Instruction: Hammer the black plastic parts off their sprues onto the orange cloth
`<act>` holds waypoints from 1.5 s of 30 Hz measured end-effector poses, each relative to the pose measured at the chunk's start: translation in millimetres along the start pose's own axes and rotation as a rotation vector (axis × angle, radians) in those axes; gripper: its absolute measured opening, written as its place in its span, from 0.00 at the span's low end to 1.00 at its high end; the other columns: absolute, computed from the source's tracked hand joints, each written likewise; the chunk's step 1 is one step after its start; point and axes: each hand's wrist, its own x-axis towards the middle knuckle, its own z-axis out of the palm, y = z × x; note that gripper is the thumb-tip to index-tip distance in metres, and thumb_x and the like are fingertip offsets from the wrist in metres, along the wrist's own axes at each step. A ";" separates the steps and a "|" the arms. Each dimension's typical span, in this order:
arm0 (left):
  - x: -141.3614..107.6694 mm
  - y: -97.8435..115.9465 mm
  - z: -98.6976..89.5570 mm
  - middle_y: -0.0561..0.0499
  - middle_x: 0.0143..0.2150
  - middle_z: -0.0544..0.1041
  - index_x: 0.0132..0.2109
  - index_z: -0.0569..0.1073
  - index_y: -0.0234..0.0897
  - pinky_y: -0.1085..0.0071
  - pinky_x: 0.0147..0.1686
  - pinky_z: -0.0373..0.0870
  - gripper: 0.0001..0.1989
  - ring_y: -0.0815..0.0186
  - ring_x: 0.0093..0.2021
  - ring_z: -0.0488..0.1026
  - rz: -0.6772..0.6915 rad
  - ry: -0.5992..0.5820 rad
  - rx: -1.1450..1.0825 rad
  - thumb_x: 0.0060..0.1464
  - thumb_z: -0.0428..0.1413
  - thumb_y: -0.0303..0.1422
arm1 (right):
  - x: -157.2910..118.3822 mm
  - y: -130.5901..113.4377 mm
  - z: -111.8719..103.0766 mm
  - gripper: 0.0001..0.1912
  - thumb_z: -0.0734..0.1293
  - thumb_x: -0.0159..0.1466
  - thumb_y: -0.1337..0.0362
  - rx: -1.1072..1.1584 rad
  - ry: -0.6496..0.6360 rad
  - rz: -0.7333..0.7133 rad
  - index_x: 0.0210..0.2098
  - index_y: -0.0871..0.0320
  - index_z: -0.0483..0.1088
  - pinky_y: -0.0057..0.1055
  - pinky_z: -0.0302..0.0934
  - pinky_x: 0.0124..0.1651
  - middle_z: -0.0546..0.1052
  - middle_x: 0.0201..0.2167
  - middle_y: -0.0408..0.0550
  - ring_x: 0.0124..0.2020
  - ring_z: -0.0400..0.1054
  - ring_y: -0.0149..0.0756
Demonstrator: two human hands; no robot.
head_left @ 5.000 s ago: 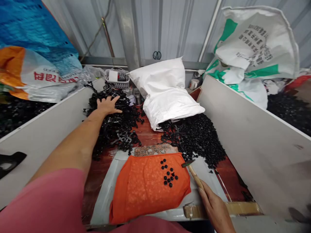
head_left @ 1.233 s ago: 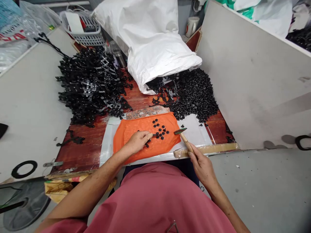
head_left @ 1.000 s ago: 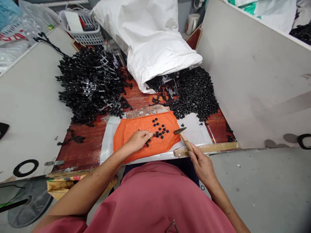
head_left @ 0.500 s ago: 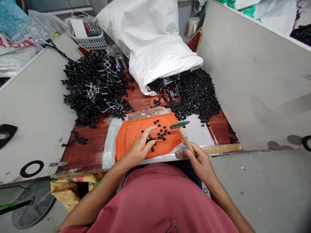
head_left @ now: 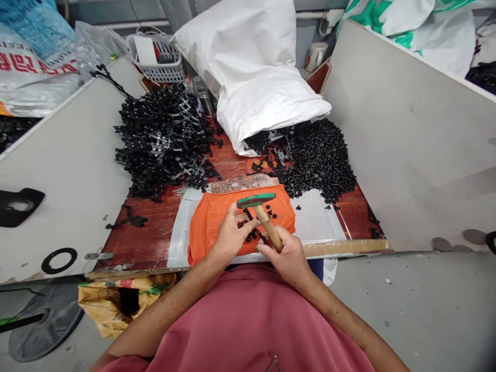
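An orange cloth point(head_left: 211, 225) lies on a grey sheet at the near edge of the wooden table. Several small black caps point(head_left: 271, 211) sit on it. My left hand point(head_left: 231, 237) rests on the cloth and pinches a thin black strip part point(head_left: 252, 235) between thumb and fingers. My right hand point(head_left: 284, 256) grips the wooden handle of a small hammer point(head_left: 258, 201), whose green head hangs just above my left fingers and the caps.
A heap of black strip parts point(head_left: 163, 139) lies at the back left and a pile of black caps point(head_left: 321, 157) at the back right, below a white sack point(head_left: 259, 82). Grey boards point(head_left: 406, 134) wall both sides. A grey basket point(head_left: 157, 54) and a mug point(head_left: 315, 54) stand behind.
My right hand has swung the hammer left, from beside the cloth to over the caps. My left hand came back from the strip heap and now holds a strip on the cloth.
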 end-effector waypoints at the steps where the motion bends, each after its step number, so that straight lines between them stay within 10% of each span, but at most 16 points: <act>1: 1.6 -1.3 1.2 0.56 0.29 0.75 0.49 0.71 0.38 0.73 0.34 0.65 0.21 0.67 0.30 0.72 0.005 0.031 0.010 0.52 0.63 0.42 | -0.1 -0.3 2.2 0.07 0.73 0.60 0.61 -0.010 -0.008 -0.017 0.33 0.54 0.71 0.28 0.61 0.32 0.76 0.27 0.38 0.25 0.65 0.31; 5: 6.0 -6.4 1.0 0.50 0.31 0.78 0.34 0.75 0.35 0.70 0.37 0.68 0.12 0.64 0.35 0.74 0.059 0.055 0.177 0.55 0.60 0.41 | -0.1 1.6 8.9 0.07 0.73 0.60 0.62 -0.045 0.015 -0.064 0.32 0.53 0.70 0.28 0.59 0.31 0.75 0.25 0.37 0.23 0.64 0.30; 13: -14.0 4.7 -6.5 0.48 0.55 0.76 0.65 0.67 0.46 0.71 0.40 0.74 0.37 0.67 0.40 0.77 -0.149 0.067 -0.125 0.51 0.67 0.47 | 0.3 10.1 4.6 0.08 0.70 0.62 0.61 -0.035 0.197 -0.068 0.28 0.54 0.69 0.28 0.60 0.30 0.74 0.22 0.39 0.24 0.66 0.31; 17: -20.5 10.2 -17.7 0.47 0.57 0.74 0.65 0.66 0.46 0.70 0.47 0.74 0.38 0.67 0.44 0.77 -0.088 0.174 -0.143 0.50 0.68 0.46 | 2.7 12.6 1.1 0.08 0.71 0.61 0.60 0.100 0.254 0.015 0.28 0.54 0.71 0.30 0.65 0.34 0.76 0.25 0.41 0.28 0.69 0.34; 21: -17.2 13.5 -28.0 0.47 0.42 0.78 0.53 0.75 0.39 0.68 0.49 0.73 0.24 0.63 0.46 0.75 -0.120 0.021 -0.239 0.56 0.63 0.50 | 5.9 13.1 -1.6 0.10 0.72 0.59 0.56 0.321 0.165 0.159 0.31 0.53 0.69 0.28 0.60 0.22 0.79 0.26 0.42 0.19 0.63 0.30; 26: -12.7 10.2 -25.1 0.42 0.52 0.77 0.51 0.80 0.40 0.60 0.55 0.71 0.22 0.56 0.51 0.75 -0.243 -0.453 -0.340 0.58 0.61 0.51 | 6.2 13.5 -3.4 0.15 0.72 0.59 0.52 0.526 0.062 0.231 0.33 0.53 0.65 0.25 0.48 0.13 0.79 0.25 0.39 0.11 0.52 0.24; 30: -14.6 12.3 -14.5 0.44 0.55 0.72 0.39 0.81 0.39 0.61 0.61 0.65 0.19 0.55 0.58 0.69 -0.053 -0.560 -0.143 0.61 0.58 0.50 | 7.1 12.3 -3.4 0.14 0.73 0.59 0.53 0.486 0.055 0.203 0.33 0.53 0.66 0.25 0.52 0.15 0.74 0.21 0.36 0.12 0.55 0.25; 36: -4.7 41.5 -35.8 0.45 0.57 0.71 0.35 0.78 0.38 0.65 0.61 0.63 0.15 0.58 0.58 0.68 0.241 -0.327 0.431 0.64 0.53 0.42 | 6.7 15.9 -22.2 0.11 0.71 0.61 0.58 0.256 0.179 0.037 0.42 0.55 0.75 0.38 0.68 0.53 0.82 0.43 0.48 0.47 0.75 0.42; 45: 60.6 12.0 -65.6 0.49 0.36 0.77 0.35 0.73 0.38 0.67 0.43 0.68 0.19 0.62 0.39 0.72 0.245 -0.182 0.754 0.65 0.44 0.43 | -23.5 70.5 -56.7 0.18 0.69 0.64 0.52 0.078 0.284 0.210 0.48 0.57 0.75 0.34 0.67 0.40 0.79 0.33 0.45 0.36 0.74 0.41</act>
